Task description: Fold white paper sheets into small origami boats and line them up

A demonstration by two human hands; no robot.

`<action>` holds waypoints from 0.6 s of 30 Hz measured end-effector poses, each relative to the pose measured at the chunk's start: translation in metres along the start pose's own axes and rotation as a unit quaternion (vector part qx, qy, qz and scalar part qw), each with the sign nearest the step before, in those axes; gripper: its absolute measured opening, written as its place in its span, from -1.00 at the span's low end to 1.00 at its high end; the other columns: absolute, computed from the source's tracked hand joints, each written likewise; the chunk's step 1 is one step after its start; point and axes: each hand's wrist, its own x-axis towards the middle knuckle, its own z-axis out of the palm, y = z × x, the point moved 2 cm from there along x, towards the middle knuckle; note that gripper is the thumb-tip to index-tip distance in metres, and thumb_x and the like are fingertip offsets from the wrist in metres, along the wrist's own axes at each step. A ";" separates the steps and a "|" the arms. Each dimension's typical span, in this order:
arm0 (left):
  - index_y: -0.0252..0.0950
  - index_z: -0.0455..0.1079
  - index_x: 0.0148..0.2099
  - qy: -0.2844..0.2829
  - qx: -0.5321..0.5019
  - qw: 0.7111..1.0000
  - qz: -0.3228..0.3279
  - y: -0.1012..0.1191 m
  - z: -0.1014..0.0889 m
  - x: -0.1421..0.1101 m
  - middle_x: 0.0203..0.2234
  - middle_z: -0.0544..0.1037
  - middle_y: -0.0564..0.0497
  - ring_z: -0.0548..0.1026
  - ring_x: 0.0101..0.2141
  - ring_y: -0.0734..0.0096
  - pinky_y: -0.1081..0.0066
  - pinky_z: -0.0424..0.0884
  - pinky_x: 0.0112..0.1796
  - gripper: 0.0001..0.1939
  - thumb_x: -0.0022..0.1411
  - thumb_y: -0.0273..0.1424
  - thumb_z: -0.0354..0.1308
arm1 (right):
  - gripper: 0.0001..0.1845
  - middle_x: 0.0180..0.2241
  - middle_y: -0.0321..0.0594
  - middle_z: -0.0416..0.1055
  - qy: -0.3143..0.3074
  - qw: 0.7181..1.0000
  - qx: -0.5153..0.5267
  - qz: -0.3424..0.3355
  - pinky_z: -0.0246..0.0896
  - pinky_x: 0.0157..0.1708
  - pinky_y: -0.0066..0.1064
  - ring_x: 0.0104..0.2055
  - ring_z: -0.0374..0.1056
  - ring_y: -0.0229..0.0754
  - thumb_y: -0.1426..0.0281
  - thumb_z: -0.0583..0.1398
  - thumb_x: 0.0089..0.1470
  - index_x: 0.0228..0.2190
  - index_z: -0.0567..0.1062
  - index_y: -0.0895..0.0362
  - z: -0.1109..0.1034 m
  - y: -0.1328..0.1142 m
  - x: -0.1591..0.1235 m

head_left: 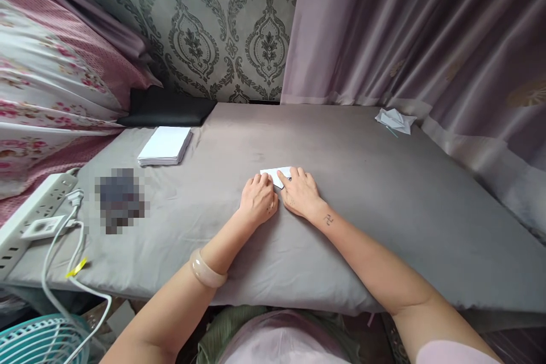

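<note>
A small piece of folded white paper lies on the grey cloth-covered table in front of me. My left hand is closed, fingers curled over the paper's left side, and a pale bangle circles that forearm. From the other side my right hand grips the paper, with one finger pressed on its top face. The two hands almost meet at the near edge, and they hide part of the paper and its folds.
At the left stand a stack of white paper, a black folded item, a blurred dark object and a white power strip with cables. Folded white paper pieces sit at the far right by the curtain.
</note>
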 end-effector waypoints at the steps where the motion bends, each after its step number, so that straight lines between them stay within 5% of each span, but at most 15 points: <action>1: -0.39 0.33 0.00 0.002 -0.004 1.000 -0.002 -0.002 -0.001 -0.002 -0.21 0.38 -0.22 0.33 -0.18 0.11 0.21 0.25 -0.20 -0.67 0.25 -0.44 -0.11 | -0.49 -0.10 0.09 0.30 0.001 1.000 0.006 0.002 0.06 -0.20 -0.19 -0.10 0.16 0.07 0.41 -0.02 0.17 0.15 0.28 0.16 0.000 0.003 -0.001; 6: -0.32 0.41 -0.14 0.009 -0.038 0.999 -0.014 -0.012 -0.006 0.000 -0.25 0.42 -0.19 0.36 -0.20 0.15 0.24 0.27 -0.22 -0.61 0.37 -0.26 -0.21 | -0.56 -0.09 0.05 0.32 0.008 0.999 0.036 0.006 0.09 -0.16 -0.23 -0.08 0.19 0.03 0.34 -0.08 0.26 0.06 0.38 0.17 -0.002 0.022 -0.003; 10: -0.26 0.39 -0.43 -0.011 -0.089 0.994 -0.063 -0.027 -0.006 0.023 -0.35 0.42 -0.12 0.39 -0.25 0.21 0.34 0.25 -0.37 -0.55 0.35 -0.14 -0.15 | -0.57 -0.16 -0.07 0.35 -0.007 0.996 0.089 0.028 0.11 -0.15 -0.27 -0.12 0.25 -0.06 0.18 -0.06 0.28 -0.22 0.55 0.07 -0.002 0.035 0.012; 14: -0.24 0.37 -0.38 -0.058 -0.222 0.968 -0.098 -0.051 0.003 0.050 -0.36 0.41 -0.02 0.38 -0.27 0.28 0.40 0.27 -0.36 -0.78 0.15 -0.19 0.17 | -0.78 -0.22 -0.16 0.37 -0.019 0.984 0.162 0.072 0.13 -0.13 -0.31 -0.12 0.28 -0.09 0.21 0.16 0.13 -0.36 0.54 0.07 0.005 0.048 0.034; 18: -0.25 0.39 -0.16 -0.081 -0.315 0.939 -0.108 -0.066 0.008 0.059 -0.25 0.38 -0.03 0.34 -0.22 0.28 0.37 0.32 -0.23 -0.62 -0.01 -0.19 0.30 | -0.63 -0.15 -0.20 0.33 -0.052 0.957 0.279 0.059 0.14 -0.09 -0.32 -0.11 0.28 -0.13 0.23 0.24 0.02 -0.10 0.45 0.01 0.015 0.063 0.045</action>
